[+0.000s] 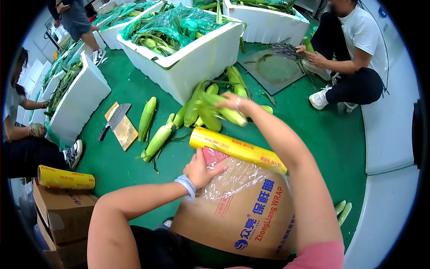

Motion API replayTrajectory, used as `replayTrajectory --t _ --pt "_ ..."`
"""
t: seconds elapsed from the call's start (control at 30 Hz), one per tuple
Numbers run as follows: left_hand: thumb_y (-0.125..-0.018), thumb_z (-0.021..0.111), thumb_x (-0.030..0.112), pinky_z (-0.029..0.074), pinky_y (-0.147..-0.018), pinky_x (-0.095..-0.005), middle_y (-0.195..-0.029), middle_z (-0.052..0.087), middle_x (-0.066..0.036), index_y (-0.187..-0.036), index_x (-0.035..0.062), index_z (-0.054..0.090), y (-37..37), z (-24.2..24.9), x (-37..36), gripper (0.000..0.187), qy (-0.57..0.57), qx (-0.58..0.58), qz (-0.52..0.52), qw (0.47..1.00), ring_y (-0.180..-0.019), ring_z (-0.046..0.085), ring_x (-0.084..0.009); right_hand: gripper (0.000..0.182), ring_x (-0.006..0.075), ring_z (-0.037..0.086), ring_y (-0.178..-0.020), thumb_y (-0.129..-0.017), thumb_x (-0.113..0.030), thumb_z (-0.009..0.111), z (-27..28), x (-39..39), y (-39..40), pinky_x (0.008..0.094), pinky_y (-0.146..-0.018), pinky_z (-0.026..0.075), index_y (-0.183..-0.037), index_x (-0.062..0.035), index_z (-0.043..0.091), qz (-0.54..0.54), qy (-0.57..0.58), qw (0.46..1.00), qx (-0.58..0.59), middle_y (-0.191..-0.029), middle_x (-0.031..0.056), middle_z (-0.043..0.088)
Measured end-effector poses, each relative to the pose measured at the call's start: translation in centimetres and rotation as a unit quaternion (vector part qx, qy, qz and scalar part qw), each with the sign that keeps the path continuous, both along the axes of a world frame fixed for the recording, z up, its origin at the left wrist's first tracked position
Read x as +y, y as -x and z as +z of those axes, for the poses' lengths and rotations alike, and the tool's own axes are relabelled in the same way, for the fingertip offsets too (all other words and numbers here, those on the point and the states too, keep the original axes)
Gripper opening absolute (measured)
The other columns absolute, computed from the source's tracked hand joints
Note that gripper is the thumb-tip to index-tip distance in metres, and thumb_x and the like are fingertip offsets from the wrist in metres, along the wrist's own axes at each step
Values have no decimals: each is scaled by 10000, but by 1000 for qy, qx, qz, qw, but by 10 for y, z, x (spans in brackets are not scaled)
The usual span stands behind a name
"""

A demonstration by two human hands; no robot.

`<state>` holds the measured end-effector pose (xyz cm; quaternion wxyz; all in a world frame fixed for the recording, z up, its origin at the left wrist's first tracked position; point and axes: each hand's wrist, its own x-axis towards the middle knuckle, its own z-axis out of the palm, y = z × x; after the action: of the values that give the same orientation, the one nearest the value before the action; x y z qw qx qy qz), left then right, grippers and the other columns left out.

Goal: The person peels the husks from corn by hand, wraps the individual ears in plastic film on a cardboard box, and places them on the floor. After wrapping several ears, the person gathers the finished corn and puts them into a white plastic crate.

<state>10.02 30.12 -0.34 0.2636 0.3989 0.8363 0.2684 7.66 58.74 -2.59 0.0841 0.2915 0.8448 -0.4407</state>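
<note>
My left hand [200, 170] lies at the left edge of a cardboard box [237, 210] printed "ZhongLiang WRAP", its thumb apart from the fingers. It touches clear plastic wrap [242, 177] drawn over the box from a yellow roll of plastic wrap [237, 147]. A pink patch [214, 156] shows beneath the wrap near its fingers. Beyond the roll, my right hand [230, 103], blurred by motion, holds an ear of corn [233, 117] above a pile of green-husked corn [193, 105]. Its fingertips are partly smeared. Two ears of corn [148, 117] lie left of the pile.
A cleaver [119, 115] rests on a wooden board [124, 133]. White foam boxes [197, 58] hold corn and green plastic. At right, a person [358, 45] crouches beside a metal plate [273, 67]; others are at left. Another yellow roll [67, 177] lies on cartons [67, 206].
</note>
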Motion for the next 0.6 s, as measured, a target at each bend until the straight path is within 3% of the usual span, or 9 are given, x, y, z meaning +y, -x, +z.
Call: replayTrajectory --t 0.1,0.13,0.27,0.33,0.4,0.5,0.6 --pt "-620 690 588 467 -777 -432 -1035 539 -218 -1132 2 361 0 1 1 844 5 -7 1 1000 -899 578 -380 707 220 576 -942 -716 -451 674 29 -23 49 392 -805 465 -1256 -70 422 -152 203 967 22 -1090 96 566" --pt "-632 706 549 467 -781 -409 -1029 556 -216 -1143 -3 364 -1 4 1 825 2 -4 4 1000 -905 584 -357 589 173 585 -864 -732 -463 654 29 -28 54 379 -707 491 -1169 -105 491 -168 202 965 9 -972 78 578" --pt "-647 725 501 462 -797 -382 -1028 571 -216 -1131 -13 384 -1 9 0 783 32 -3 14 999 -926 586 -333 382 174 591 -795 -776 -422 611 64 -42 -17 328 -642 469 -1005 -121 558 -189 323 927 27 -881 48 619" --pt "-638 708 536 451 -815 -403 -1068 542 -212 -1138 10 374 -1 4 -1 799 20 -14 3 1000 -965 563 -352 345 161 602 -781 -794 -305 619 66 -48 -76 317 -641 497 -1032 -66 550 -198 372 900 113 -907 69 618" --pt "-627 698 566 434 -842 -425 -1117 511 -202 -1143 34 368 1 -2 -1 811 -12 -20 -2 1000 -1013 534 -369 335 182 616 -808 -812 -201 593 74 -62 -137 321 -664 529 -1091 -30 522 -225 466 831 202 -961 96 605" --pt "-677 682 518 408 -888 -410 -1186 459 -231 -1238 18 308 3 -7 -5 840 -46 -17 -20 999 -1076 489 -372 485 190 593 -920 -817 -133 543 104 -99 -213 325 -755 513 -1265 -24 394 -180 561 758 280 -1075 108 563" --pt "-724 670 421 358 -954 -402 -1226 417 -258 -1338 8 186 6 -16 -16 884 -103 -7 -50 993 -1136 431 -387 535 193 563 -996 -823 -122 519 126 -146 -263 331 -828 487 -1312 -28 322 -182 527 765 322 -1146 119 521"
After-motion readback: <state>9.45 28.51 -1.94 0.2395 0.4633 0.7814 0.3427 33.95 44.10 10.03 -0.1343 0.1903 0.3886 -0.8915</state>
